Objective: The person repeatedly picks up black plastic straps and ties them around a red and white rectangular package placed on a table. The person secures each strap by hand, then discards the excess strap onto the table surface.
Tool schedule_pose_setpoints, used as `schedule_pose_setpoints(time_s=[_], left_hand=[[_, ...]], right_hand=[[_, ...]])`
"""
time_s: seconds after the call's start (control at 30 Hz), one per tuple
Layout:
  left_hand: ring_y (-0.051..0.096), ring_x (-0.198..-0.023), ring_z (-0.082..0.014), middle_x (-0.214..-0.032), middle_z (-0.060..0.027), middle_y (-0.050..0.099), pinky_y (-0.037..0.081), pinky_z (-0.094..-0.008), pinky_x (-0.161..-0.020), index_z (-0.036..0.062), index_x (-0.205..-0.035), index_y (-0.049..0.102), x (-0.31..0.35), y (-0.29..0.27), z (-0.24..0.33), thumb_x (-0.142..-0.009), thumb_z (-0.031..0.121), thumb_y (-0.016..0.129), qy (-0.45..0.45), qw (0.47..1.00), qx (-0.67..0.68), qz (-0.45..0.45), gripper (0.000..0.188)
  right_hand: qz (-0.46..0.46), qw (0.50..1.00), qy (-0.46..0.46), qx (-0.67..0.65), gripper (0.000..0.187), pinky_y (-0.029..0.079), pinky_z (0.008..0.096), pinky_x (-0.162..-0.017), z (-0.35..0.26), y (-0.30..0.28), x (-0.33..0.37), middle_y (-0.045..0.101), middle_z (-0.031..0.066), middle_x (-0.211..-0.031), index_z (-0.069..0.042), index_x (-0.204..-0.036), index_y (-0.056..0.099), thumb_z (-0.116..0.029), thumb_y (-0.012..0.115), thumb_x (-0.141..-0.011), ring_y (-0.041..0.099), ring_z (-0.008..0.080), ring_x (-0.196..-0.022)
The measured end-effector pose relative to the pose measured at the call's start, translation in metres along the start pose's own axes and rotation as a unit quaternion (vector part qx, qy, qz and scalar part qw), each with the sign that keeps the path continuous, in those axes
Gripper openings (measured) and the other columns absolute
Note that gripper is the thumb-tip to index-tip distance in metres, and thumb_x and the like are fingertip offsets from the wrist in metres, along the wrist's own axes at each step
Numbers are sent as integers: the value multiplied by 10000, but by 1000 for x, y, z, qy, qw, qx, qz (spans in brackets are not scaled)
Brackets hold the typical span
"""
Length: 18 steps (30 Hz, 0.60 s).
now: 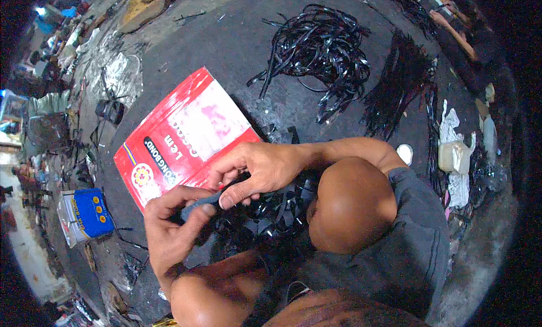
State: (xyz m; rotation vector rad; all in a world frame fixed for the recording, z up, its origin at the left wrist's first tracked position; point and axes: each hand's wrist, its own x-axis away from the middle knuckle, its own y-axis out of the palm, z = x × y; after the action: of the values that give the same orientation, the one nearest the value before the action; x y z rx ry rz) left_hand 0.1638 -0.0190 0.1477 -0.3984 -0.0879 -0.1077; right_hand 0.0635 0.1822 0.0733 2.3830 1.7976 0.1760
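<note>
My left hand pinches one end of a dark grey, soft-looking strip between thumb and fingers. My right hand closes on its other end, thumb on top, close to the left fingertips. Part of the strip is hidden by the fingers, and its exact kind cannot be made out. Beyond both hands a flat red and white printed sheet with a flower picture lies on the dark floor. Glossy black strips are heaped just below the right hand, between my bent knees.
A tangled coil of shiny black strips lies ahead, with a bundle of thin black strands to its right. A blue and white pack stands at the left. A wrapped pale block sits at the right. Another person's arm shows at the far right.
</note>
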Motion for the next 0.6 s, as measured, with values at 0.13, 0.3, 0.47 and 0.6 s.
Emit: schedule_pose_setpoints(time_s=[0.13, 0.3, 0.47, 0.6], left_hand=[[599, -764, -72, -881, -38, 688, 459, -214, -660, -37, -1094, 651, 4, -12, -8, -852, 27, 698, -72, 994, 85, -4, 254], [583, -675, -67, -807, -28, 670, 412, -181, -601, -65, -1169, 599, 11, -28, -36, -814, 107, 748, -49, 955, 279, 93, 422], [710, -797, -186, -920, -176, 726, 565, -275, -718, -69, -1282, 523, 0, -6, -37, -787, 125, 780, -33, 919, 386, 74, 590], [652, -681, -95, -882, -82, 708, 517, -211, -606, -14, -1328, 523, -6, 9, -37, -852, 151, 736, -100, 924, 364, 66, 547]], right_hand=[[85, 949, -165, 253, 306, 509, 341, -870, 5, -7, 6, 701, 140, -1014, 8, -1147, 635, -164, 699, -902, 663, 214, -988], [102, 918, -257, 284, 350, 512, 356, -884, -7, -7, 4, 688, 139, -1087, -27, -1166, 645, -117, 736, -840, 662, 253, -1023], [154, 926, -251, 236, 315, 514, 357, -891, -8, -5, 6, 705, 122, -1029, -45, -1109, 677, -81, 743, -803, 672, 261, -1012], [192, 911, -285, 229, 166, 516, 325, -869, 2, -6, 2, 707, 96, -962, -36, -975, 716, -61, 734, -811, 675, 209, -958]])
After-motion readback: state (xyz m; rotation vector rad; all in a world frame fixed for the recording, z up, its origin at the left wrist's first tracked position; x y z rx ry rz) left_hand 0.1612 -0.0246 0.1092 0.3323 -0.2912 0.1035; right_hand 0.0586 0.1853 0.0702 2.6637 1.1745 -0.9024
